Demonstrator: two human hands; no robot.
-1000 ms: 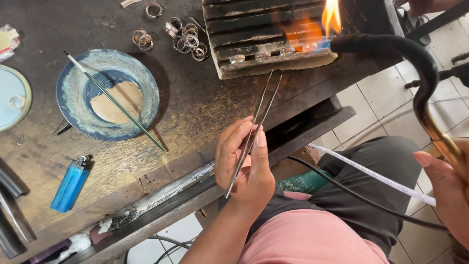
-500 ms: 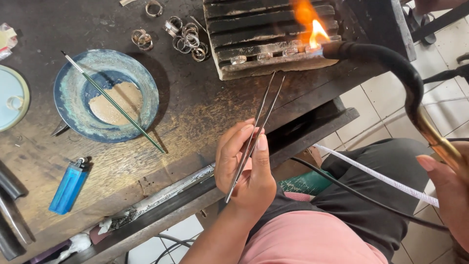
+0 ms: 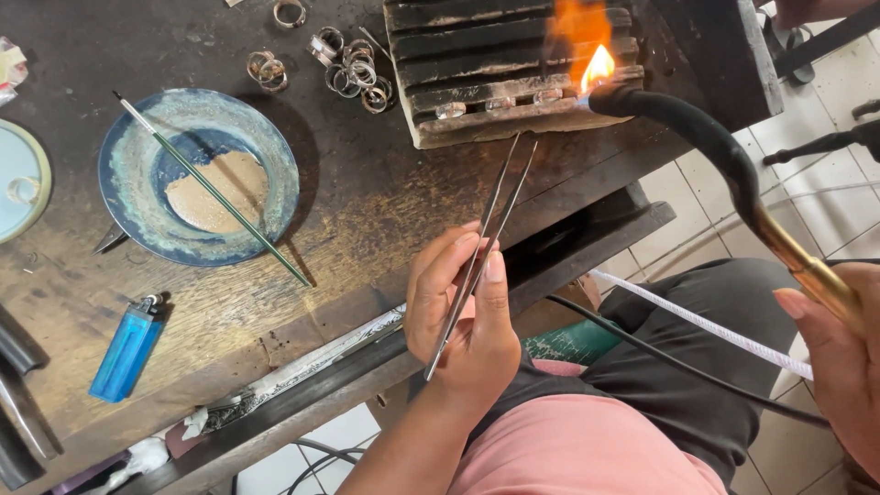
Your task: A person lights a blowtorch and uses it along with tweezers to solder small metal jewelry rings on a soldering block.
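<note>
Left hand (image 3: 463, 321) fingers pinch long steel tweezers (image 3: 481, 252) mid-shaft; long axis points up-right at the charred grooved soldering block (image 3: 513, 69), tips just short of it. Right hand (image 3: 839, 367) wraps the brass-handled black torch (image 3: 724, 156), flame on the small pieces (image 3: 500, 104) along the block's front edge. Left hand nearer.
</note>
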